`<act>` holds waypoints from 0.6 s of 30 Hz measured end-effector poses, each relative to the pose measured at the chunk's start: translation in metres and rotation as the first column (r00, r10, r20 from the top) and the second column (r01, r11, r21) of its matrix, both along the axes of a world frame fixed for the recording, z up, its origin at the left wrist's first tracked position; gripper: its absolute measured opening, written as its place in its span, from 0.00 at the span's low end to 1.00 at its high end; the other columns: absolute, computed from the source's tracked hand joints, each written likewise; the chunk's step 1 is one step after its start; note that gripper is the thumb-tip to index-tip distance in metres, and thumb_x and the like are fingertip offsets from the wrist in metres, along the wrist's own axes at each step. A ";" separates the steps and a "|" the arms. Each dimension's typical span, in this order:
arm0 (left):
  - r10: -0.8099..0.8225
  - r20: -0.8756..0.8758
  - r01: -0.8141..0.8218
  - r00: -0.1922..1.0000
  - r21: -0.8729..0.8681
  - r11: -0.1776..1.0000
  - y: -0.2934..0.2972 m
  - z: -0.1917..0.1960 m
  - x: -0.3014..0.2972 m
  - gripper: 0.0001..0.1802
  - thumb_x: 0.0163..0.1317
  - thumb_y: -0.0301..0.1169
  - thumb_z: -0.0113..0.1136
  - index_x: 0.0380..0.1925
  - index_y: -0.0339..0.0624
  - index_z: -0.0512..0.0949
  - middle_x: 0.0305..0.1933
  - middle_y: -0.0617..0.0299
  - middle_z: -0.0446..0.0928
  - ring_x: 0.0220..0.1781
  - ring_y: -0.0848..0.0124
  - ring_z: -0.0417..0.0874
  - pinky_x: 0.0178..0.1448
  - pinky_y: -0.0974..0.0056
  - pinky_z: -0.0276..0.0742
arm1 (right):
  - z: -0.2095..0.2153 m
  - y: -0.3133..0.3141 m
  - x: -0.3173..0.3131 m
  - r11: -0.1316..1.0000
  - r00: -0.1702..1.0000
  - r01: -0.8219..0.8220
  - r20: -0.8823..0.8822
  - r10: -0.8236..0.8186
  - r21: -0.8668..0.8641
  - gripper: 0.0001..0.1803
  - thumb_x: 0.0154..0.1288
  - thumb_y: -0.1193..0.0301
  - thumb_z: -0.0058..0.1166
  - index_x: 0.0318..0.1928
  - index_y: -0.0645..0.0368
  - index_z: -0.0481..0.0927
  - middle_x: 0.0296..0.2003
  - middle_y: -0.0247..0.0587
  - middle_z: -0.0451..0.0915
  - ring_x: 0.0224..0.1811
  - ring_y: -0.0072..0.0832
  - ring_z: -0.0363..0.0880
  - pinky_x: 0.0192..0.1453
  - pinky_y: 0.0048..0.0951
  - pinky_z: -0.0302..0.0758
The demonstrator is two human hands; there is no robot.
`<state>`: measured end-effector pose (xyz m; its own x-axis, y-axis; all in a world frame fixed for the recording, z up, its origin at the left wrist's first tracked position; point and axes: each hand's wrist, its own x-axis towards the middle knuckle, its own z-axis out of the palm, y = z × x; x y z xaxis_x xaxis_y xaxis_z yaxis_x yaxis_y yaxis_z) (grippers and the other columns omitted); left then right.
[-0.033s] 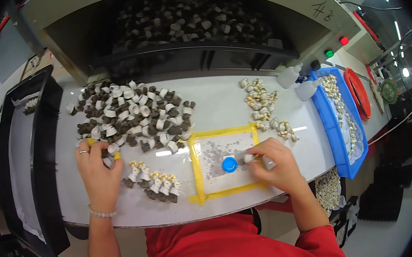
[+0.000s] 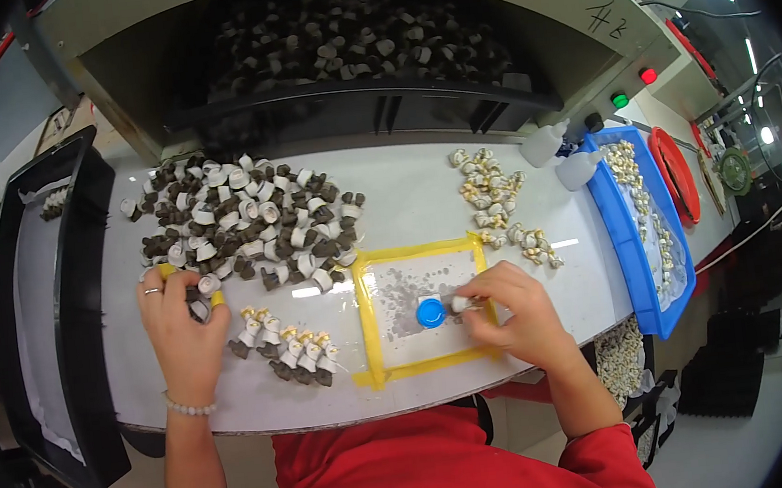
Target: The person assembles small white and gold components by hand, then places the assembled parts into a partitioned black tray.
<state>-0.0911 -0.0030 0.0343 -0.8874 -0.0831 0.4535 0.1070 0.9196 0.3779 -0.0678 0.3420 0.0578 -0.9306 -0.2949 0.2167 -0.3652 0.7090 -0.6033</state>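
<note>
My left hand (image 2: 183,334), with yellow covers on two fingertips, is closed round a small white-and-dark-grey piece (image 2: 209,286) at the near edge of a heap of similar pieces (image 2: 256,210). Between the thumb and fingers of my right hand (image 2: 515,312) is pinched another small white-and-grey piece (image 2: 460,303). It hovers just right of a round blue cap (image 2: 431,314), inside a yellow-taped rectangle (image 2: 367,317) spotted with grey stains. Several assembled figurines with white bodies, dark bases and gold-trimmed tops (image 2: 303,351) lie in a row right of my left hand.
Small white-and-gold parts (image 2: 491,192) lie beyond the taped area. A blue tray (image 2: 644,285) and two squeeze bottles (image 2: 580,171) stand at the right. A long black tray (image 2: 92,367) flanks the left side; a dark bin of pieces (image 2: 359,111) sits under the shelf at the back.
My right hand has moved slightly left, bringing its piece closer to the blue cap. The left hand keeps its place by the heap. The whole view has shifted slightly.
</note>
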 end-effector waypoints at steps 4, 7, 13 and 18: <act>-0.095 -0.083 0.107 0.992 0.156 0.982 -0.010 -0.001 0.005 0.16 0.42 0.16 0.61 0.35 0.36 0.72 0.41 0.51 0.73 0.45 0.55 0.75 0.51 0.58 0.71 | 0.003 -0.011 -0.006 0.987 0.985 -0.152 -0.077 0.155 0.044 0.13 0.44 0.79 0.61 0.35 0.59 0.83 0.31 0.38 0.79 0.33 0.33 0.77 0.36 0.30 0.75; -0.149 -0.130 0.192 0.980 0.805 0.562 -0.010 -0.003 0.017 0.18 0.47 0.13 0.59 0.39 0.35 0.70 0.40 0.53 0.75 0.44 0.61 0.78 0.52 0.59 0.73 | 0.003 -0.014 -0.008 0.970 0.969 -0.204 -0.110 0.219 0.130 0.14 0.42 0.80 0.61 0.35 0.59 0.83 0.30 0.37 0.78 0.31 0.33 0.76 0.34 0.31 0.75; -0.375 -0.161 0.146 0.913 0.987 -0.069 0.016 0.020 0.037 0.14 0.55 0.19 0.56 0.42 0.34 0.69 0.37 0.57 0.75 0.37 0.69 0.77 0.44 0.64 0.75 | 0.004 -0.019 -0.010 0.930 0.945 -0.243 -0.146 0.291 0.277 0.14 0.41 0.80 0.60 0.35 0.61 0.83 0.28 0.36 0.76 0.30 0.32 0.75 0.33 0.31 0.75; -0.496 -0.196 0.016 0.846 0.939 -0.345 0.046 0.020 0.047 0.12 0.57 0.21 0.58 0.41 0.34 0.72 0.41 0.53 0.76 0.39 0.67 0.78 0.44 0.63 0.78 | 0.008 -0.018 -0.010 0.933 0.950 -0.259 -0.108 0.293 0.248 0.14 0.42 0.81 0.60 0.35 0.61 0.83 0.29 0.37 0.77 0.31 0.32 0.75 0.33 0.30 0.75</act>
